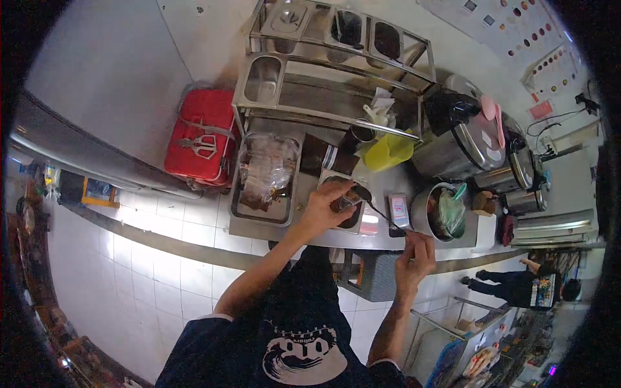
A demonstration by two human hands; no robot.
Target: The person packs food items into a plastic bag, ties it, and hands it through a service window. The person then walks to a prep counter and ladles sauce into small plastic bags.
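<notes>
My left hand (pixel 321 212) is wrapped round a small clear cup (pixel 345 201) that looks to have dark contents. In my right hand (pixel 415 257) is the handle end of a long dark spoon (pixel 383 215). The spoon's bowl sits at the mouth of the cup; whether it touches the rim I cannot tell. Below the cup lies a rectangular steel pan (pixel 355 227), partly hidden by my left hand. A pack with a blue-and-white label (pixel 399 210) lies on the counter near the spoon.
A steel tray (pixel 292 210) of plastic-wrapped packets stands left, beside a red bag (pixel 202 123) with scissors (pixel 200 145) on it. Right are a pot (pixel 422 210), a yellow pitcher (pixel 388 152) and large metal cookers (pixel 446 152). A steel rack (pixel 323 57) stands behind. Another person (pixel 517 288) is far right.
</notes>
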